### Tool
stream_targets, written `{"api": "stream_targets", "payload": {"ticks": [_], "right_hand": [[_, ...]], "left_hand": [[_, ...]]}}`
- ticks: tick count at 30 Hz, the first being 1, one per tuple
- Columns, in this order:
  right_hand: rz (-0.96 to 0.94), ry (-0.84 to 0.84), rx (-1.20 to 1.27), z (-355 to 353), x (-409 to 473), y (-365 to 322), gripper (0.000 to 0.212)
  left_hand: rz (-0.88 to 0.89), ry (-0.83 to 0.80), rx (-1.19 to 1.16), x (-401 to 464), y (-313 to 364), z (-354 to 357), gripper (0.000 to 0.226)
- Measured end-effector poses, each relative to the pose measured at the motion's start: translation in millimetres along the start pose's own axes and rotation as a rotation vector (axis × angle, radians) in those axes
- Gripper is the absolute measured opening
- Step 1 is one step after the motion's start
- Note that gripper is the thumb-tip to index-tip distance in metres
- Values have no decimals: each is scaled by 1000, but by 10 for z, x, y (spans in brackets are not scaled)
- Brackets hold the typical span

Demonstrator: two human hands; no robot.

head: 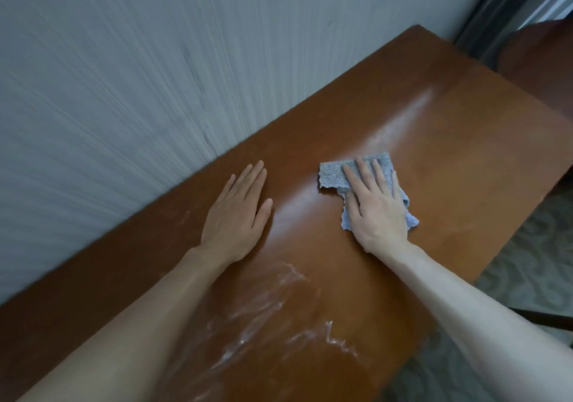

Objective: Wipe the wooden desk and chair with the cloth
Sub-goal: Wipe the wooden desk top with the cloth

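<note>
The grey-blue cloth (336,175) lies flat on the wooden desk (449,141), about midway along its length and nearer the front edge than the wall edge. It is crumpled and ragged at its borders, with one corner spread out toward the wall side and another bit showing beyond the wrist on the front-edge side. The right hand (376,207) lies palm down on top of it, fingers straight and slightly fanned, pressing the cloth against the wood rather than curling round it. The fingertips reach almost to the cloth's far border.

The left hand (237,217) rests flat on the bare desk, well apart from the cloth, closer to the wall edge. Its fingers are straight and held together, the thumb out to the side, and it holds nothing. Both bare forearms stretch from the near end of the desk toward the hands.

The desk top is a glossy reddish brown. A pale sheen runs from the cloth toward the far end. Between the two forearms, near the near end, whitish smears and streaks (279,318) mark the surface.

Along the desk's long back edge stands a grey wall (139,75) with a fine streaked texture. Beyond the far end corner a rounded dark-brown wooden piece (539,60) shows, perhaps the chair, though too little is visible to tell. Below the front edge lies patterned pale flooring (533,265).
</note>
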State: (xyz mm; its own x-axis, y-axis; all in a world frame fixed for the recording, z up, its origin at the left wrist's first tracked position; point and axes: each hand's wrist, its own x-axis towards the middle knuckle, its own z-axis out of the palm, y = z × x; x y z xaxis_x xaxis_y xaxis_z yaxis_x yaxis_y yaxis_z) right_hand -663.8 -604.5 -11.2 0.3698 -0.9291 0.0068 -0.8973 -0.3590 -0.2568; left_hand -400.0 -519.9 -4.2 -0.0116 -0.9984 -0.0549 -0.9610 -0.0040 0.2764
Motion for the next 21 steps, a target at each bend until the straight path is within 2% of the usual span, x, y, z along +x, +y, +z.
{"api": "stream_targets", "payload": {"ticks": [6,12,17,21], "right_hand": [[14,4,-26,29,128,-147,51],[24,14,-48,78,284,-342,51],[22,-7,-56,124,451,-515,52],[18,-28,-65,200,627,-754,53]], "left_hand": [[-48,-10,47,-287,-416,-101,69],[-63,-37,74,-411,-561,-95,68],[-57,-2,44,-440,-611,-86,66],[-129,51,1,-590,-809,-141,66]]}}
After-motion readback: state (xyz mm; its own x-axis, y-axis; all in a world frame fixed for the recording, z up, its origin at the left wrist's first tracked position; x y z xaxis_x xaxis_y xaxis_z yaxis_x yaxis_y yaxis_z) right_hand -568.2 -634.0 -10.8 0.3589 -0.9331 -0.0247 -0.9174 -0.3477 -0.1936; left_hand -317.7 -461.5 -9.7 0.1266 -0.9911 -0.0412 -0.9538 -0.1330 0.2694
